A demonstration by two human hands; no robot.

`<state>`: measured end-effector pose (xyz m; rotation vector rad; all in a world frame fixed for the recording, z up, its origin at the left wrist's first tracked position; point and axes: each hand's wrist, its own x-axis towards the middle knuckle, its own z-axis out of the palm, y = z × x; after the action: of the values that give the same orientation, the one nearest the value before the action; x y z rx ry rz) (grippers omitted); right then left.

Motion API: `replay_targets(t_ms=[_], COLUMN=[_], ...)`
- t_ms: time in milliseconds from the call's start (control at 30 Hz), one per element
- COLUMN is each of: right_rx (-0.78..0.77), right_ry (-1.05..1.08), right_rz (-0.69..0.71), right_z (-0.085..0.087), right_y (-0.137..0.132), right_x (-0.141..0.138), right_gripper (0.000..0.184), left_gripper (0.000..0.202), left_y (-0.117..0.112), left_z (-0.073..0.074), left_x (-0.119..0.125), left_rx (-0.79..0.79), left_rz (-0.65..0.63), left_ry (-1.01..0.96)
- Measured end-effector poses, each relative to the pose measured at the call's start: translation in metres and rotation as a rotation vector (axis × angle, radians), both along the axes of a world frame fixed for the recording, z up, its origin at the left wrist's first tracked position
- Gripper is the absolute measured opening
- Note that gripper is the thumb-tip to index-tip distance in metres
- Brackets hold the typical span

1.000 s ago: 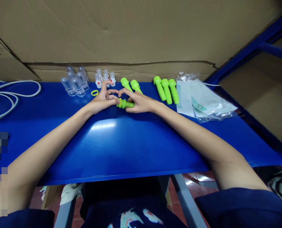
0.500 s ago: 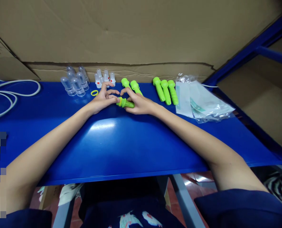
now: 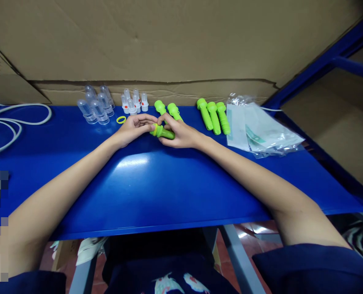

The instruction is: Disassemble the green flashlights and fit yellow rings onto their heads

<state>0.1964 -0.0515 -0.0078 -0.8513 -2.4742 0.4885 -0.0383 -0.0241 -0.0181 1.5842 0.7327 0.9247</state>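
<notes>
A green flashlight body (image 3: 165, 133) lies between my two hands just above the table. Around its left end sits a yellow ring (image 3: 155, 130). My left hand (image 3: 133, 129) is closed on the ringed end, its thumb pressed at the ring and its fingers stretched along the far side. My right hand (image 3: 180, 132) wraps the body from the right, partly hiding it. Beside my left wrist rests a loose yellow ring (image 3: 120, 120). Behind my right hand lie two more green flashlight bodies (image 3: 174, 111).
Clear plastic tubes (image 3: 100, 112) stand at the back left, next to several small white-based pieces with clear domes (image 3: 132, 107). Three green flashlights (image 3: 213, 117) lie to the right, beside clear plastic bags (image 3: 261, 130). A white cable (image 3: 25, 118) loops at the far left; cardboard (image 3: 157, 41) walls the back.
My left fingers have come down from a raised, arched pose to lie over the ringed end. My right index finger has shifted slightly; the flashlight body stays nearly in place.
</notes>
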Motion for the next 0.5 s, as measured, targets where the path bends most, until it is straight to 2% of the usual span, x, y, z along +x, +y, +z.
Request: replay_targets(t_ms=[100, 233, 300, 500], right_rx=[-0.081, -0.461, -0.597, -0.722], right_ry=[0.083, 0.184, 0.230, 0.286], right_rz=[-0.007, -0.008, -0.021, -0.031], right_z=[0.002, 0.003, 0.003, 0.003], right_y=[-0.003, -0.011, -0.014, -0.015], right_x=[-0.002, -0.008, -0.011, -0.012], right_gripper=[0.035, 0.044, 0.049, 0.059], left_gripper=[0.045, 0.039, 0.037, 0.053], left_y=[-0.001, 0.003, 0.005, 0.006], left_z=[0.005, 0.008, 0.008, 0.013], left_x=[-0.004, -0.012, -0.015, -0.021], left_rx=[0.018, 0.007, 0.007, 0.007], left_rz=[-0.029, -0.074, -0.092, -0.189], left_ry=[0.056, 0.128, 0.134, 0.173])
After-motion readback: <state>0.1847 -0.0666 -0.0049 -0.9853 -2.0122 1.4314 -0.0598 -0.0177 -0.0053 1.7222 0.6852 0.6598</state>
